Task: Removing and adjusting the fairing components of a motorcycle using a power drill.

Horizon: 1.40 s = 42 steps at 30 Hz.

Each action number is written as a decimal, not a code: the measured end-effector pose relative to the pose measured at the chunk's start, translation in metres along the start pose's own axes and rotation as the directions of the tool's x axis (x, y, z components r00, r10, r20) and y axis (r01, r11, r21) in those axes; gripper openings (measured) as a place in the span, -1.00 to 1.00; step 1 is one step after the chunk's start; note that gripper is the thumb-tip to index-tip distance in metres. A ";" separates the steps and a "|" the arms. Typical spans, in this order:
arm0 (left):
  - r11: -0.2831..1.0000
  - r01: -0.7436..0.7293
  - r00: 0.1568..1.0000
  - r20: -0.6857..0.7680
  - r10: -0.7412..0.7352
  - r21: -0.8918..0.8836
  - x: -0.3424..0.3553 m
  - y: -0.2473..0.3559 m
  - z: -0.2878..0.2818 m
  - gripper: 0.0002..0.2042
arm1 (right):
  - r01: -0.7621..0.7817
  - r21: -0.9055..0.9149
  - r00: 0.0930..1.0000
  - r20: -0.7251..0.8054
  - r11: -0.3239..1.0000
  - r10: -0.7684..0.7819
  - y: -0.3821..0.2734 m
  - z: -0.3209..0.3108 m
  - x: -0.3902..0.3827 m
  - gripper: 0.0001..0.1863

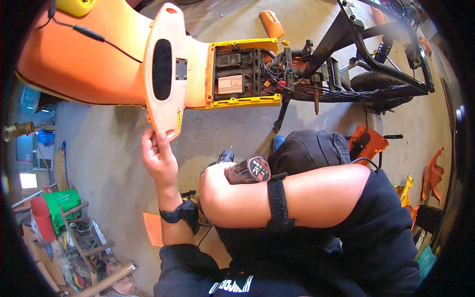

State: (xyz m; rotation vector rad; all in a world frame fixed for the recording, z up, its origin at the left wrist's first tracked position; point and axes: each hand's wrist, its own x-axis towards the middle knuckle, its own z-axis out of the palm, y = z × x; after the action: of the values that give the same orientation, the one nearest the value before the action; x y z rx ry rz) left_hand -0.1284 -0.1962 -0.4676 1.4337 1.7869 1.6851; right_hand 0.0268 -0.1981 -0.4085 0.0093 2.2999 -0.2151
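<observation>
My left hand [159,151] is closed at the near end of an orange plastic panel [170,110], thumb and fingers pinching its rim. The panel has a long dark oval opening and lies across a larger orange body shell [109,54]. In my right hand [215,185] is a black cordless drill [255,170]; its chuck and thin bit point away from me, toward the vehicle, and stay apart from the panel. My fingers around the drill's handle are mostly hidden. Beyond the drill, an open yellow-edged bay [247,102] holds electrical parts and wiring.
A bare black vehicle frame [346,89] with a wheel extends to the right. Loose orange panels [368,143] lie on the concrete floor. At the lower left are a red bucket [43,218], a green bag [63,208] and clutter. A black cable [89,33] crosses the shell.
</observation>
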 end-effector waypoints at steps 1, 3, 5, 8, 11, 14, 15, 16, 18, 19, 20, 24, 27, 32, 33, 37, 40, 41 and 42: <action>1.000 -0.001 0.999 -0.036 0.002 0.031 0.002 0.001 0.002 -0.70 | 0.013 0.011 1.000 0.001 1.000 -0.013 0.002 0.001 0.000 -0.68; 1.000 0.012 0.992 -0.128 -0.010 0.015 0.002 -0.002 -0.004 -0.72 | 0.035 0.026 0.999 0.013 0.999 -0.035 0.004 0.003 0.002 -0.67; 0.986 0.068 0.956 -0.271 -0.108 -0.152 0.011 0.011 -0.002 -0.71 | 0.034 0.046 0.999 0.019 0.998 -0.035 0.011 0.007 0.000 -0.67; 0.909 0.104 0.912 -0.325 -0.249 -0.404 0.023 0.042 -0.009 -0.68 | 0.034 0.060 0.999 0.032 0.998 -0.036 0.020 0.007 -0.003 -0.66; 0.875 0.179 0.921 -0.235 -0.309 -0.449 0.023 0.052 -0.032 -0.67 | 0.034 0.054 0.999 0.029 0.998 -0.036 0.020 0.001 -0.007 -0.65; 0.849 0.227 0.922 -0.176 -0.345 -0.477 0.021 0.060 -0.038 -0.65 | 0.045 0.050 0.996 -0.076 0.998 -0.041 0.028 -0.007 -0.026 -0.63; 0.840 0.247 0.921 -0.152 -0.358 -0.484 0.020 0.062 -0.036 -0.64 | 0.041 0.062 0.997 -0.068 0.997 -0.037 0.030 -0.007 -0.028 -0.62; 0.828 0.267 0.919 -0.127 -0.372 -0.492 0.018 0.063 -0.035 -0.63 | 0.037 0.074 0.998 -0.058 0.997 -0.032 0.030 -0.007 -0.030 -0.62; 0.830 0.247 0.926 -0.130 -0.354 -0.500 0.015 0.066 -0.032 -0.62 | 0.041 0.063 0.999 -0.029 0.997 -0.039 0.030 -0.006 -0.023 -0.62; 0.832 0.230 0.932 -0.133 -0.338 -0.506 0.013 0.066 -0.031 -0.61 | 0.048 0.055 0.999 -0.001 0.997 -0.048 0.030 -0.004 -0.016 -0.62; 0.829 0.230 0.931 -0.131 -0.339 -0.510 0.012 0.063 -0.032 -0.61 | 0.044 0.056 0.999 0.003 0.997 -0.044 0.029 0.000 -0.006 -0.62; 0.919 0.088 0.982 -0.121 -0.145 -0.385 0.003 0.050 -0.037 -0.63 | -0.003 0.053 0.999 0.038 0.999 0.001 0.026 0.007 0.007 -0.62; 0.954 0.013 0.986 -0.156 -0.062 -0.300 0.004 0.041 -0.045 -0.65 | -0.033 0.100 0.999 -0.004 0.994 0.033 0.028 0.002 -0.007 -0.60; 0.983 -0.044 0.969 -0.247 -0.001 -0.178 0.006 0.033 -0.057 -0.65 | -0.011 0.123 0.999 0.042 0.992 0.006 0.023 0.008 0.013 -0.62; 0.991 -0.087 0.965 -0.256 0.059 -0.100 0.005 0.030 -0.061 -0.65 | -0.010 0.127 0.999 0.039 0.992 0.005 0.023 0.008 0.012 -0.62; 0.989 -0.144 0.944 -0.295 0.150 0.043 0.006 0.027 -0.058 -0.65 | -0.013 0.140 1.000 0.030 0.990 0.009 0.025 0.008 0.004 -0.62; 0.992 -0.121 0.931 -0.343 0.126 0.036 0.009 0.029 -0.056 -0.66 | -0.005 0.144 1.000 0.026 0.990 0.001 0.028 0.005 0.001 -0.62; 0.994 -0.105 0.924 -0.370 0.099 0.002 0.010 0.031 -0.055 -0.67 | -0.002 0.148 1.000 0.029 0.989 -0.003 0.028 0.004 0.000 -0.62; 0.993 -0.119 0.917 -0.382 0.116 0.015 0.010 0.031 -0.059 -0.67 | 0.005 0.138 1.000 0.020 0.990 -0.008 0.028 0.001 -0.001 -0.62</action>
State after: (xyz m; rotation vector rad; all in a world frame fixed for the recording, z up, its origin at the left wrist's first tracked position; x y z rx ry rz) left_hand -0.1641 -0.2279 -0.4203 1.2966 1.9113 2.1561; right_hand 0.0303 -0.1707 -0.4127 0.0702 2.2605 -0.3757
